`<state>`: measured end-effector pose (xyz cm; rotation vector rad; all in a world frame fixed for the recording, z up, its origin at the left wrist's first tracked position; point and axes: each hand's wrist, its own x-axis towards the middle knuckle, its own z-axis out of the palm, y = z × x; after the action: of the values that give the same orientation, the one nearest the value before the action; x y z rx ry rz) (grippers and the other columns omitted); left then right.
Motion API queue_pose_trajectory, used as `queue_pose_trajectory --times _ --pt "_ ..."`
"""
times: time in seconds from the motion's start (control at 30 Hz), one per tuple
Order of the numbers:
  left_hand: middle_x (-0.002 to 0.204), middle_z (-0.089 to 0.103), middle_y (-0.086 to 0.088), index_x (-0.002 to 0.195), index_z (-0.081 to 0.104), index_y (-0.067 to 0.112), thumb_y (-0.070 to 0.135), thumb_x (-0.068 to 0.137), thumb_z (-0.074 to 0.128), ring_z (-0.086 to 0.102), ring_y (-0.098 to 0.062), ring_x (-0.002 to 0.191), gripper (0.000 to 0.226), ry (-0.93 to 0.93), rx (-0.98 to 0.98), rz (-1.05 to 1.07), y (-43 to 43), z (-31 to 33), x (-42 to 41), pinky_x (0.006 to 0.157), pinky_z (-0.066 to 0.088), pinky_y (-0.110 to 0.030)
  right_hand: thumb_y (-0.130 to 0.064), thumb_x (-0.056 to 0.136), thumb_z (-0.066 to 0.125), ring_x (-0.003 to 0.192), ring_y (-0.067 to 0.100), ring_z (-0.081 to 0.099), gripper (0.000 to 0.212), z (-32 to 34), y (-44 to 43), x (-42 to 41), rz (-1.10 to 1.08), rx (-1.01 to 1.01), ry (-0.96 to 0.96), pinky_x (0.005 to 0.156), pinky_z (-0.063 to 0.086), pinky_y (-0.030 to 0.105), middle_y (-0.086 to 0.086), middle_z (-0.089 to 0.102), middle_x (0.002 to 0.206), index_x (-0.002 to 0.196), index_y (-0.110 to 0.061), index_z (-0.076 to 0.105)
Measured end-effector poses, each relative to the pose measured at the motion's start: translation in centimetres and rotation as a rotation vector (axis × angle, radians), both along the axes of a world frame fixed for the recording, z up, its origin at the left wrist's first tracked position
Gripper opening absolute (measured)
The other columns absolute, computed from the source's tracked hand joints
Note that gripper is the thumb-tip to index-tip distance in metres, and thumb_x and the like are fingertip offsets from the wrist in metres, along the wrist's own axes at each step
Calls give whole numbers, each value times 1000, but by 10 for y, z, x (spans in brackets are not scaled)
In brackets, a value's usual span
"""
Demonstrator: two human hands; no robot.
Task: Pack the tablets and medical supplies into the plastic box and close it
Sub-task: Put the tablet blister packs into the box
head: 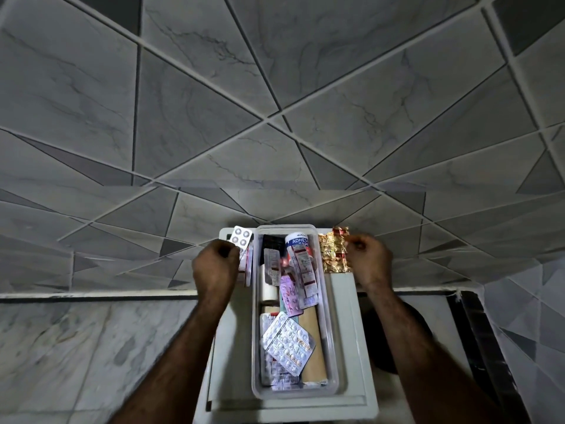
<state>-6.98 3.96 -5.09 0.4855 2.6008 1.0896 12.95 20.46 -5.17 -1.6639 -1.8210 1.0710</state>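
Clear rectangular plastic box (330,332): sat open-topped on the white square stand (351,347), holding silver blister sheets (289,342) near and a white adhesive-tape container (298,243) far.
Left hand (215,264): fingers curled round a stack of white-and-red blister strips (243,240), just left of the box's far end.
Right hand (370,261): fingertips pinched a gold foil tablet strip (333,254), just right of the box's far end.

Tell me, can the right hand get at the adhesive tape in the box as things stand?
Probably, but not with free fingers. The adhesive tape lies in the open plastic box with no lid over it, just beside the right hand; that hand is pinching gold foil strips, though.
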Motion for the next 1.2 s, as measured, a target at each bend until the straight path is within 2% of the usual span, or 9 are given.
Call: queue_pose_trajectory --times 0.1,0.37,0.53,0.67,0.8,0.9,1.0,1.1,1.2 --pt "100 75 -12 99 73 8 25 85 66 68 -31 96 23 2 -96 39 -8 -20 -18 80 43 -28 -14 87 64 81 19 65 17 -9 11 14 -30 -30 -121 71 47 21 8 75 99 100 -9 73" --pt "113 66 -25 116 64 1 43 78 73 60 -39 109 57 -112 -212 80 -7 -44 -34 92 46 -38 -35 84 70 111 35 62 48 -36 18 17 51 -124 -310 87 46 33 20 67 119 117 0 62" --pt "115 69 -19 114 66 2 36 79 75 62 -35 109 50 -117 -225 60 -6 -46 -33 90 47 -35 -29 79 76 104 33 64 46 -41 21 11 67 -144 -322 81 45 31 19 69 115 112 0 64" --pt "106 73 -15 103 71 5 26 76 76 65 -33 101 34 -116 -217 58 -6 -47 -32 84 47 -32 -22 78 78 104 32 65 41 -41 21 8 41 -141 -303 86 48 32 16 70 114 111 -2 66" --pt "103 74 -14 98 72 7 23 74 78 65 -33 100 29 -114 -206 75 -7 -46 -33 83 47 -30 -16 71 81 92 31 69 29 -42 23 10 -5 -194 -181 81 52 33 15 75 100 97 -6 74" --pt "99 75 -11 95 74 9 24 70 81 68 -31 95 30 -167 -184 77 -9 -51 -37 85 50 -32 -13 69 82 84 31 70 23 -48 26 15 -114 -280 -28 79 59 44 13 76 93 90 -10 74" --pt "80 75 -12 80 75 13 24 63 85 70 -29 76 23 -302 -107 129 -14 -57 -43 77 58 -37 -4 77 77 79 24 65 12 -42 23 18 -207 -390 222 57 57 31 11 70 87 83 -8 68" --pt "59 67 -13 61 70 10 12 65 82 59 -26 56 13 -430 34 195 -22 -60 -47 61 50 -33 -1 81 73 76 20 61 14 -32 19 24 -215 -395 353 48 53 25 8 66 84 77 -11 63" --pt "60 62 -13 75 72 2 5 71 76 53 -23 54 6 -645 223 273 -31 -58 -48 57 45 -27 -2 82 71 74 24 64 10 -20 16 33 -229 -357 455 50 55 27 9 68 84 80 -9 65"
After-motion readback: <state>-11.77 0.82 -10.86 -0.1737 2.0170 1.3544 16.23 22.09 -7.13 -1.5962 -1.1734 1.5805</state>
